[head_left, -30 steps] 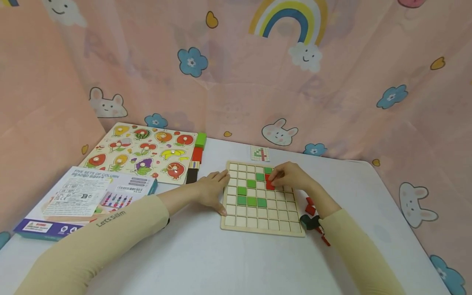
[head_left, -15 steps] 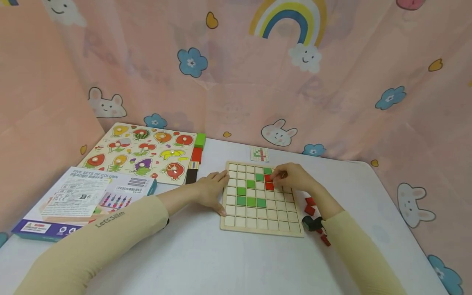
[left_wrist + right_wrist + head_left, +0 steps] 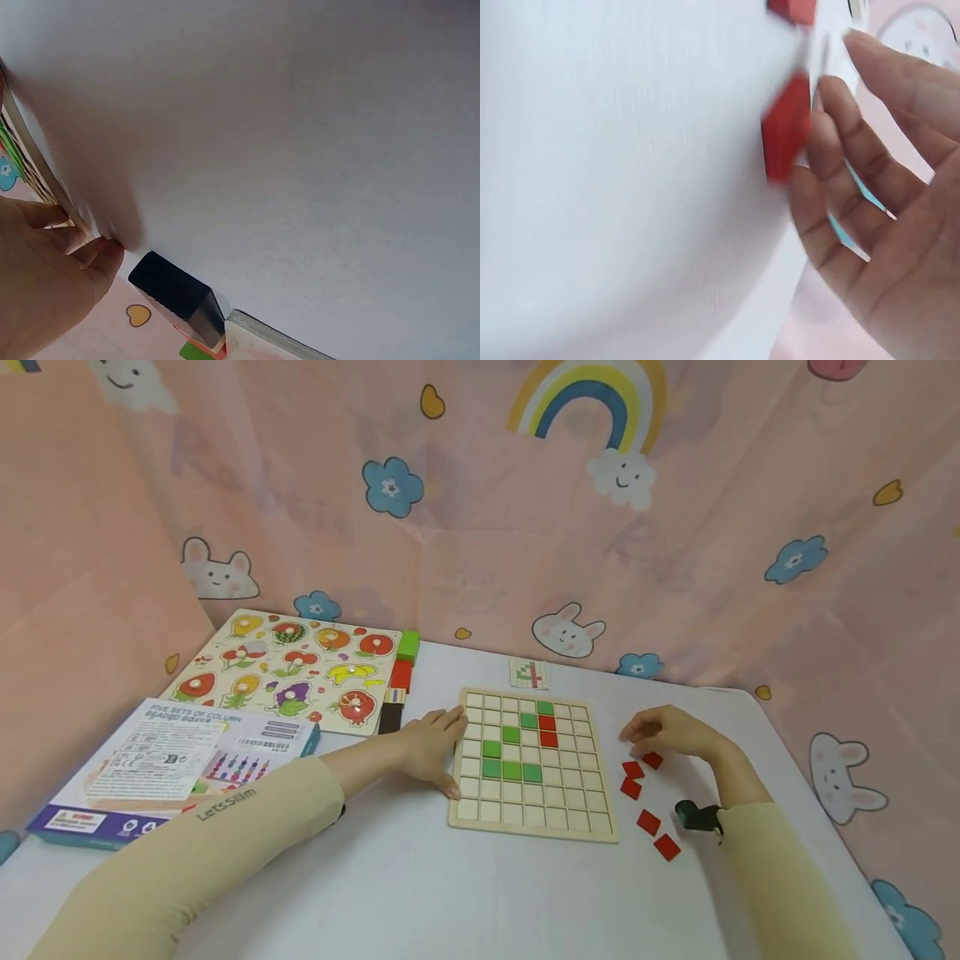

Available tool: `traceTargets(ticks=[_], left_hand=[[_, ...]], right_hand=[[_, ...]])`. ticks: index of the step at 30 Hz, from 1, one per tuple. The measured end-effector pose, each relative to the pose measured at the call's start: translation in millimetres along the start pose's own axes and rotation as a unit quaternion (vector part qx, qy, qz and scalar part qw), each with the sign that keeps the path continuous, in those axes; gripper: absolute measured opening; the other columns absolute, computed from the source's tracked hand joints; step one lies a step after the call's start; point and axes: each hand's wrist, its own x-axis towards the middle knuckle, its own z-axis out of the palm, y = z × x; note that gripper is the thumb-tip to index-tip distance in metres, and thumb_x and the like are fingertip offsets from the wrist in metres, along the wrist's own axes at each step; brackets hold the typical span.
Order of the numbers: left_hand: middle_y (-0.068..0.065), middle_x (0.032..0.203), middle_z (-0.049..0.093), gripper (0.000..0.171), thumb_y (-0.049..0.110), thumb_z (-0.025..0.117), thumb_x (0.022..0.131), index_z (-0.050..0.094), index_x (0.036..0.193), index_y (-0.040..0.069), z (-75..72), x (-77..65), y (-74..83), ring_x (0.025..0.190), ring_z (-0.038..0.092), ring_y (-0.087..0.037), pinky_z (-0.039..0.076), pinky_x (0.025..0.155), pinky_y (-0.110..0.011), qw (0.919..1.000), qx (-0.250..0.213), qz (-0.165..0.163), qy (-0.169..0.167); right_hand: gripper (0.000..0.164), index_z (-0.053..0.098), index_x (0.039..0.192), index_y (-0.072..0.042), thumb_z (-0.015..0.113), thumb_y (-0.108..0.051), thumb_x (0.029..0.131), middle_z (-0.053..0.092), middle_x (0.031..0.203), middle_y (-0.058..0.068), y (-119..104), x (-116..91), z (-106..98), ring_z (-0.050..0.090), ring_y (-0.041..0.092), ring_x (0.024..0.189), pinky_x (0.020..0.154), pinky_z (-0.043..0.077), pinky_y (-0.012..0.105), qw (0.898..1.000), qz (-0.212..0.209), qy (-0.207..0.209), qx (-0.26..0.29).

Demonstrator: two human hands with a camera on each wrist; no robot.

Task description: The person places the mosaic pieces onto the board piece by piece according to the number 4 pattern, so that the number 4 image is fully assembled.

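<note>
A pale wooden grid board (image 3: 480, 811) lies on the table, with several green tiles (image 3: 512, 770) and two red tiles (image 3: 548, 723) set in its squares. My left hand (image 3: 429, 752) rests against the board's left edge, fingers and thumb spread along it. In the left wrist view, the fingertips (image 3: 110, 246) touch that edge. To the right of the board, my right hand (image 3: 671, 732) hovers low beside several loose red tiles (image 3: 667, 847). In the right wrist view, its fingers are loosely bent and apart from the thumb, close to a red tile (image 3: 786, 129), with nothing held.
A small pattern card (image 3: 529, 674) lies behind the board. At the left are a fruit knob puzzle (image 3: 315, 668) and a boxed bead set (image 3: 172, 768). Green, red and black blocks (image 3: 391, 717) line the puzzle's right side. A pink printed cloth stands behind the table.
My right hand has left the board and moved right and slightly toward me, over to the loose red tiles. Both red tiles on the board now show fully. My left hand stays put.
</note>
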Motion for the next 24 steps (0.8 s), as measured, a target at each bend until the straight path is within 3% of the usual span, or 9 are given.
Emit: traceTargets(ticks=[4,9,14,24], left_hand=[[-0.016,0.168,0.005,0.119,0.059,0.078,0.075,0.013,0.158,0.003,-0.4,-0.4,0.0,0.154,0.013,-0.041,0.025,0.119,-0.063,1.0,0.001,-0.001,-0.001],[-0.016,0.168,0.005,0.119,0.058,0.078,0.075,0.013,0.158,0.003,-0.7,-0.2,-0.2,0.154,0.013,-0.041,0.026,0.12,-0.062,1.0,0.004,-0.002,-0.003],[-0.016,0.168,0.005,0.119,0.058,0.078,0.075,0.012,0.158,0.003,-0.3,0.5,-0.6,0.154,0.012,-0.041,0.025,0.12,-0.062,1.0,0.004,-0.001,-0.004],[-0.015,0.169,0.004,0.119,0.058,0.078,0.075,0.012,0.159,0.004,0.1,0.5,0.4,0.155,0.011,-0.041,0.024,0.119,-0.064,1.0,0.0,-0.001,-0.006]], right_hand=[[0.033,0.07,0.113,-0.008,0.073,-0.009,0.08,0.066,0.107,0.009,15,-9,-8,0.056,0.02,0.098,0.084,0.05,0.029,0.999,0.016,-0.035,0.007],[0.037,0.069,0.111,-0.008,0.078,-0.006,0.075,0.058,0.097,0.009,20,-17,-9,0.05,0.021,0.093,0.077,0.046,0.029,0.999,0.009,-0.052,0.015],[0.03,0.069,0.104,-0.005,0.078,-0.007,0.076,0.058,0.093,0.009,19,-20,-5,0.048,0.021,0.092,0.076,0.045,0.029,0.999,0.003,-0.042,0.019],[0.025,0.066,0.093,-0.005,0.081,-0.014,0.075,0.061,0.086,0.006,19,-16,-3,0.052,0.02,0.086,0.074,0.045,0.03,0.999,0.036,0.005,-0.015]])
